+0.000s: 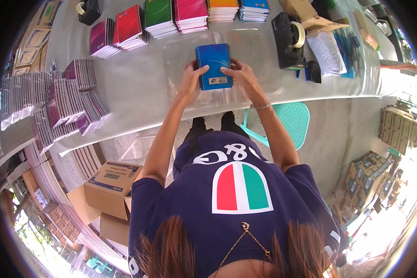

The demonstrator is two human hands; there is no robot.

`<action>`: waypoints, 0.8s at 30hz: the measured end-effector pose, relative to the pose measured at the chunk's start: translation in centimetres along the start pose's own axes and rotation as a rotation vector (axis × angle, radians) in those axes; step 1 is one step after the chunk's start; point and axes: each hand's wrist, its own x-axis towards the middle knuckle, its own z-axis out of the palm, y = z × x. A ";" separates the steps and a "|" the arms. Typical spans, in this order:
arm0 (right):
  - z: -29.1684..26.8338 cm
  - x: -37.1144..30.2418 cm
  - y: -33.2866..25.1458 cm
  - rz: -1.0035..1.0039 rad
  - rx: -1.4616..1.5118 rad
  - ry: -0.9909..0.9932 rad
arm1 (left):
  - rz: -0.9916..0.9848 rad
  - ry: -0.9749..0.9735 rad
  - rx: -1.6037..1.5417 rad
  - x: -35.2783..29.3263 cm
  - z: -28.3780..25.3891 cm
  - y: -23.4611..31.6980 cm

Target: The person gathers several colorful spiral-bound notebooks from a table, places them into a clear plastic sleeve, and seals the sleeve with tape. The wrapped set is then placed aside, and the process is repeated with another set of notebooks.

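Observation:
Between my two hands is a stack of blue spiral notebooks (pixel 213 64), spiral edges at both sides and a small white label near its lower edge. My left hand (pixel 191 79) grips its left side, thumb on the top cover. On the right side, my right hand (pixel 242 78) holds it the same way; the fingers of both hands are partly hidden. A clear plastic sheet (pixel 180 51) lies on the table around the stack. Beyond, a row of notebook stacks runs across the table: purple (pixel 102 37), red (pixel 128 25), green (pixel 159 16), pink (pixel 191 14), orange (pixel 223 9) and blue (pixel 254 9).
Wrapped notebook packs (pixel 62 97) are piled at the table's left. A black tape dispenser (pixel 287 41) stands at right, beside a white plastic bag (pixel 326 53); another dispenser (pixel 88 11) is far left. Below are a turquoise stool (pixel 292 123) and an open cardboard box (pixel 109 183).

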 end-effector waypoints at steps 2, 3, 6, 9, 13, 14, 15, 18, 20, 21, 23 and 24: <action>0.2 0.4 0.7 -0.006 -0.034 0.032 | 0.094 0.130 0.181 0.8 -0.5 -1.8; 0.3 0.5 1.1 -0.026 -0.043 0.041 | 0.141 0.194 0.271 1.1 -0.8 -2.7; 0.0 0.6 1.8 -0.066 -0.067 0.050 | 0.105 0.211 0.280 0.8 -0.2 -1.9; 0.2 0.3 1.7 -0.064 -0.090 0.042 | 0.120 0.224 0.349 0.6 -0.4 -1.9; 0.1 0.9 3.3 -0.220 -0.380 0.153 | 0.158 0.232 0.392 0.5 -0.7 -2.5; -0.1 0.9 3.2 -0.189 -0.340 0.110 | 0.164 0.235 0.418 0.5 -0.8 -2.5; -0.3 0.8 3.0 -0.158 -0.301 0.068 | 0.171 0.239 0.444 0.4 -0.8 -2.6; -0.2 0.5 2.5 -0.135 -0.315 0.054 | 0.171 0.241 0.444 0.2 -0.6 -2.5; 0.1 0.1 1.9 -0.131 -0.332 0.062 | 0.168 0.243 0.447 0.2 -0.7 -2.6; 0.2 -0.2 1.5 -0.122 -0.323 0.059 | 0.167 0.244 0.449 0.2 -0.8 -2.7; 0.3 -0.1 1.6 -0.129 -0.310 0.061 | 0.187 0.235 0.477 -0.1 -0.6 -2.2; 0.1 0.2 2.3 -0.144 -0.309 0.063 | 0.198 0.232 0.492 -0.2 -0.6 -1.9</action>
